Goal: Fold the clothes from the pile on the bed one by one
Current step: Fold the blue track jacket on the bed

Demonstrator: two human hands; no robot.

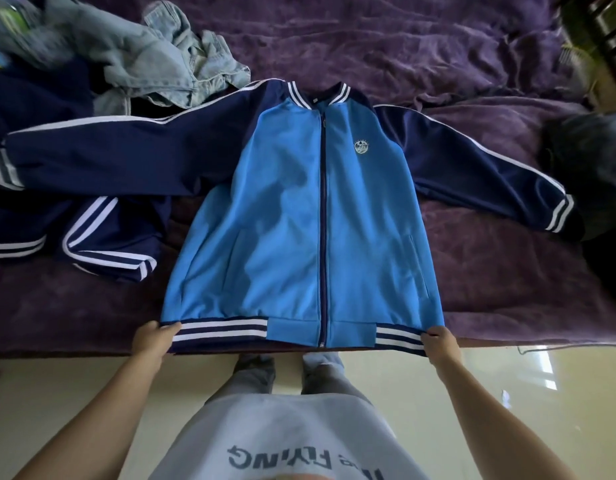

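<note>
- A wrinkled purple plush bed cover (421,46) is spread over the bed and fills the upper part of the view.
- A light blue zip-up track jacket (282,220) with navy sleeves and white-striped navy ribbing is laid flat, front up, in the middle of the cover. The zip is closed and the collar is turned away from the person. The sleeves are stretched out to either side, and the hem lies at the near edge of the bed.
- A pile of unfolded clothes is seen at the far left. A crumpled pale denim garment (154,57) lies at the top of it. A navy garment with white stripes (109,244) lies nearer, just under the jacket's left sleeve.
- The hem's left corner is grasped by the left hand (154,339), with the fingers curled onto the striped ribbing.
- The hem's right corner is pinched likewise by the right hand (440,342).
</note>
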